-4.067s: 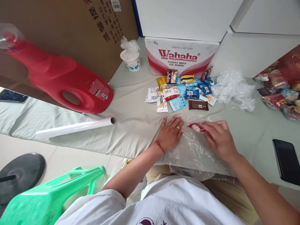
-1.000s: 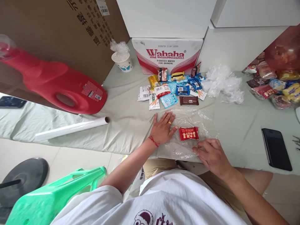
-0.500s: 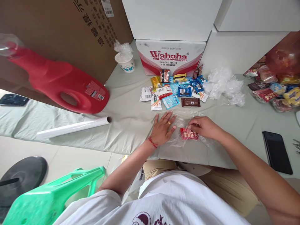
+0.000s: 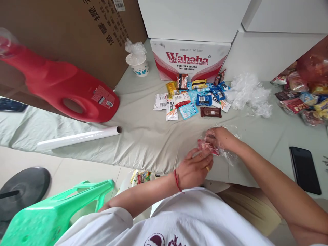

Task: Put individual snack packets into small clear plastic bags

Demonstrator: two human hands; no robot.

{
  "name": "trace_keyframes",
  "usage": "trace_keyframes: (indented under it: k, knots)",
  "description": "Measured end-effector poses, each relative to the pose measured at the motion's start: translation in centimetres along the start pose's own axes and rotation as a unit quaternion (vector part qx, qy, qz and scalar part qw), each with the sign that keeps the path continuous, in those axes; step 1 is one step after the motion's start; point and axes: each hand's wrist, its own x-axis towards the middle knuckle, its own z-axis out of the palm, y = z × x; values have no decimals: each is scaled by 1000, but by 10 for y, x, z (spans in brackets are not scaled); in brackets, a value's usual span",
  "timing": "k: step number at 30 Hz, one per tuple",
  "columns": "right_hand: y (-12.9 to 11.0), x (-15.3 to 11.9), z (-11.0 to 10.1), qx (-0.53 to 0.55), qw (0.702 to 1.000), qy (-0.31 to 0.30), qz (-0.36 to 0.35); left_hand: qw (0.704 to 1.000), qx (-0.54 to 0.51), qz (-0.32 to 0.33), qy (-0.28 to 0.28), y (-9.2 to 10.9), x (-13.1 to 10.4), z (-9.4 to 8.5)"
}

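A small red snack packet (image 4: pixel 208 147) lies on the cloth near the table's front edge, with clear plastic film (image 4: pixel 230 155) over and around it. My right hand (image 4: pixel 217 137) is at the packet's far side, its fingers curled and pinching the film. At the near left side, my left hand (image 4: pixel 196 165) has its fingers bent together over the packet's edge and the film. Its fingertips are partly hidden. Beyond my hands lies a pile of wrapped snacks, with a brown bar (image 4: pixel 210 112) nearest to them.
Crumpled clear plastic (image 4: pixel 247 97) sits right of the pile, before a Wahaha carton (image 4: pixel 191 61). To the left are a film roll (image 4: pixel 79 138), a red jug (image 4: pixel 69 89) and a paper cup (image 4: pixel 138 66). A black phone (image 4: pixel 304 170) lies at the right.
My left hand has moved from flat on the cloth, left of the packet, toward me and right to the packet. The film's left part is now drawn in around the packet.
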Motion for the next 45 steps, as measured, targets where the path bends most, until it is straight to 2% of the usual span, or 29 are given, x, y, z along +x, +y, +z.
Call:
trace_keyframes:
  k: [2, 6, 11, 15, 17, 18, 20, 22, 23, 24, 25, 26, 27, 29, 31, 33, 36, 39, 41, 45]
  knots:
    - [0, -1, -1, 10, 1000, 1, 4, 997, 30, -65, -25, -9, 6, 11]
    - [2, -1, 1, 12, 1000, 16, -3, 979, 37, -202, -17, -34, 6, 18]
    - [8, 3, 7, 56, 998, 13, -1, 936, 27, -352, -5, -66, 11, 14]
    - [11, 5, 8, 82, 997, 11, -8, 886, 18, -462, -6, -108, 15, 10]
    - [10, 5, 9, 84, 996, 10, -4, 862, 31, -505, 28, -123, 12, 0]
    - [10, 5, 9, 84, 996, 9, 0, 857, 51, -509, 64, -124, 11, -7]
    - [8, 6, 9, 82, 997, 10, 10, 863, 105, -464, 169, -112, 8, -25]
    - [6, 6, 10, 76, 997, 13, 14, 897, 111, -345, 254, -84, 9, -41]
    - [5, 7, 11, 74, 997, 16, 12, 928, 66, -263, 257, -67, 12, -45]
    - [4, 7, 11, 71, 997, 18, 10, 958, -6, -174, 226, -51, 15, -45]
    - [4, 7, 12, 68, 997, 20, 6, 974, -77, -106, 182, -38, 20, -40]
    - [4, 8, 12, 63, 998, 21, 1, 978, -130, -78, 141, -29, 25, -31]
    - [4, 8, 13, 56, 998, 23, -6, 977, -165, -79, 106, -25, 30, -20]
    - [8, 7, 13, 41, 999, 26, -20, 971, -194, -135, 41, -29, 37, 8]
    - [14, 3, 11, 53, 998, 24, -23, 966, -180, -183, -21, -41, 38, 32]
    - [23, -4, 8, 108, 994, 21, -4, 969, -150, -184, -68, -50, 34, 46]
    - [37, -21, 4, 229, 972, 6, 44, 979, -104, -146, -101, -54, 27, 51]
    - [53, -44, 0, 299, 950, -60, 71, 983, -70, -126, -111, -51, 25, 49]
    - [68, -58, -2, 308, 944, -87, 80, 985, -60, -109, -117, -51, 25, 50]
    - [106, -75, -12, 254, 957, -68, 124, 988, -35, -82, -128, -49, 26, 52]
